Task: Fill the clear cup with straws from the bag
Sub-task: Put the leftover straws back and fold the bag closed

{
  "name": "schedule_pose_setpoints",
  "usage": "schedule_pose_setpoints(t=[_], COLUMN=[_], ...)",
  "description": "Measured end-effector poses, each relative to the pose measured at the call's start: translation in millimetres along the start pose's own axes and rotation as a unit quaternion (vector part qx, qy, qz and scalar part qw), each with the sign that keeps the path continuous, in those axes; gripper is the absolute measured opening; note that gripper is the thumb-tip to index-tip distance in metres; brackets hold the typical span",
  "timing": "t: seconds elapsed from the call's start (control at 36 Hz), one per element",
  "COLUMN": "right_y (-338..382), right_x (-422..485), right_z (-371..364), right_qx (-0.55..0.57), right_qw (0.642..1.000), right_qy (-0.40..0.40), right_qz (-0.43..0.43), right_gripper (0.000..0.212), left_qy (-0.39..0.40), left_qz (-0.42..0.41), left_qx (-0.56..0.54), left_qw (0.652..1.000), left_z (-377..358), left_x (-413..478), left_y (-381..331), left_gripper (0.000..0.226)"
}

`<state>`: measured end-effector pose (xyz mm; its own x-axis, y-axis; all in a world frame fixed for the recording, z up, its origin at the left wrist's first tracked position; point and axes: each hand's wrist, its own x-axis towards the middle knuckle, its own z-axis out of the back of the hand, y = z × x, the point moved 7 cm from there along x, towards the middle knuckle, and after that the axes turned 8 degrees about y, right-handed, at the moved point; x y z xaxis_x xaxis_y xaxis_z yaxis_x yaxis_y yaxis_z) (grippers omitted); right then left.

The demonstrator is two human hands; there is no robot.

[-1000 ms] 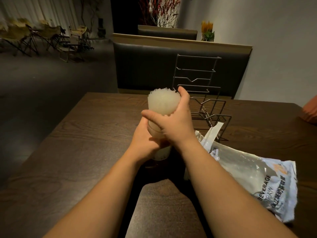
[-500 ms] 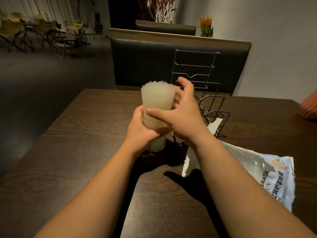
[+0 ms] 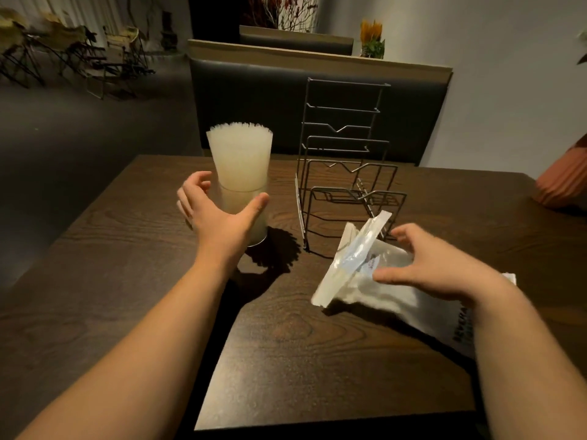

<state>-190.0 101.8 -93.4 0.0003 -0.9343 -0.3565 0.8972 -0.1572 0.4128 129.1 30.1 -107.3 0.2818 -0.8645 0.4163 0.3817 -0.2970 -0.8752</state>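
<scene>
The clear cup [image 3: 254, 214] stands upright on the dark wooden table [image 3: 317, 344], left of centre. A thick bundle of pale, translucent straws [image 3: 240, 157] fills it and rises well above its rim. My left hand [image 3: 216, 217] is open in front of the cup, fingers spread on both sides of it, not gripping. The white plastic straw bag [image 3: 365, 281] lies at the right, its open mouth tilted up toward the cup. My right hand [image 3: 435, 265] hovers over the bag with fingers apart, partly covering it.
A tall wire rack [image 3: 346, 173] stands just right of the cup and behind the bag. An orange ribbed object [image 3: 562, 179] sits at the table's right edge. A padded booth back [image 3: 317, 100] rises beyond the far edge. Folding chairs stand far left.
Both hands held the cup and straws up off the table before. Now the cup stands on the table, both hands have let go, and my right hand has moved over to the bag.
</scene>
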Motion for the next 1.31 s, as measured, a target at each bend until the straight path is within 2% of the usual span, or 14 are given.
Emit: schedule_pose_setpoints(t=[0.06, 0.14, 0.22, 0.33, 0.42, 0.5, 0.56, 0.69, 0.75, 0.86, 0.94, 1.06, 1.17, 1.31], right_y=[-3, 6, 22, 36, 39, 45, 48, 42, 39, 24, 19, 18, 12, -1], right_x=[12, 23, 18, -7, -18, -11, 0, 29, 32, 41, 46, 51, 52, 51], right_z=[-10, -8, 5, 36, 55, 49, 37, 5, -1, -17, -17, -22, -16, -10], right_qx=[-0.039, -0.050, -0.016, 0.144, 0.278, 0.343, 0.357, 0.447, 0.470, 0.369, 0.422, 0.532, 0.542, 0.531], right_qw=[0.998, 0.999, 0.999, 0.980, 0.932, 0.898, 0.888, 0.862, 0.845, 0.902, 0.869, 0.800, 0.785, 0.786], right_qy=[0.038, 0.021, -0.008, -0.072, -0.166, -0.225, -0.249, -0.148, -0.076, -0.020, -0.058, -0.070, -0.149, -0.218], right_qz=[-0.020, -0.003, 0.040, 0.120, 0.161, 0.161, 0.147, 0.187, 0.245, 0.222, 0.253, 0.268, 0.260, 0.230], right_gripper=[0.113, 0.071, 0.041, 0.021, 0.021, 0.025, 0.028, 0.036, 0.039, 0.050, 0.014, 0.025, 0.022, 0.013], left_qy=[-0.022, 0.069, 0.162, 0.188, 0.261, 0.407, 0.465, 0.376, 0.348, 0.333, 0.341, 0.343, 0.358, 0.477], left_qz=[-0.099, -0.204, -0.234, -0.252, -0.203, -0.090, -0.052, 0.031, 0.047, 0.060, 0.071, 0.073, 0.147, 0.208], left_qx=[0.018, -0.033, -0.031, -0.114, -0.144, -0.191, -0.197, -0.225, -0.227, -0.237, -0.258, -0.276, -0.293, -0.269], left_qw=[0.995, 0.976, 0.958, 0.942, 0.933, 0.889, 0.862, 0.898, 0.908, 0.911, 0.901, 0.895, 0.875, 0.810], left_z=[3, -14, -35, -31, -41, -68, -82, -83, -79, -77, -80, -79, -81, -91], left_x=[-12, -32, -48, -48, -47, -56, -69, -62, -56, -50, -49, -49, -49, -62], left_y=[-22, -45, -55, -61, -54, -47, -44, -27, -25, -21, -21, -22, -11, -11], left_gripper=[0.060, 0.023, 0.030, 0.026, 0.023, 0.070, 0.070, 0.014, 0.012, 0.012, 0.015, 0.022, 0.009, 0.045])
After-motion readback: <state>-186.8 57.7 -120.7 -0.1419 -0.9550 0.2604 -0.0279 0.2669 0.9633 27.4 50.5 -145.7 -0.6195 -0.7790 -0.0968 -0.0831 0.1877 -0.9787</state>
